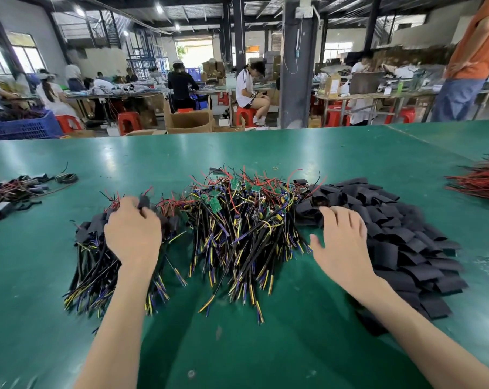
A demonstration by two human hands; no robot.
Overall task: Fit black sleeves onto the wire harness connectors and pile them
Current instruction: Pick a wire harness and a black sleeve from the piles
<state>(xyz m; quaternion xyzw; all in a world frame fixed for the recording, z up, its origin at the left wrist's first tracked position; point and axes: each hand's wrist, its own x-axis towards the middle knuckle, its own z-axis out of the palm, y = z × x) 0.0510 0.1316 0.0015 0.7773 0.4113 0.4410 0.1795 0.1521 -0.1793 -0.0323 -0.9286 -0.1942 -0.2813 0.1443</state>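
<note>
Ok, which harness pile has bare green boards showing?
The middle pile: green boards show at its far end. The left pile, where the left hand grips a sleeved harness, has black sleeves there.

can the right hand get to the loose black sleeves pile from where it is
Probably yes. The right hand is open, its fingertips over the left edge of the black sleeves pile, with nothing between them. The left hand, gripping a sleeved harness, is out of the way.

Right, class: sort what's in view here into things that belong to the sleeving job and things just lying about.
Job: bare harnesses, black sleeves, sleeved harnesses.
Lying about: red wire bundle, odd wires at far left, blue crate.
</note>
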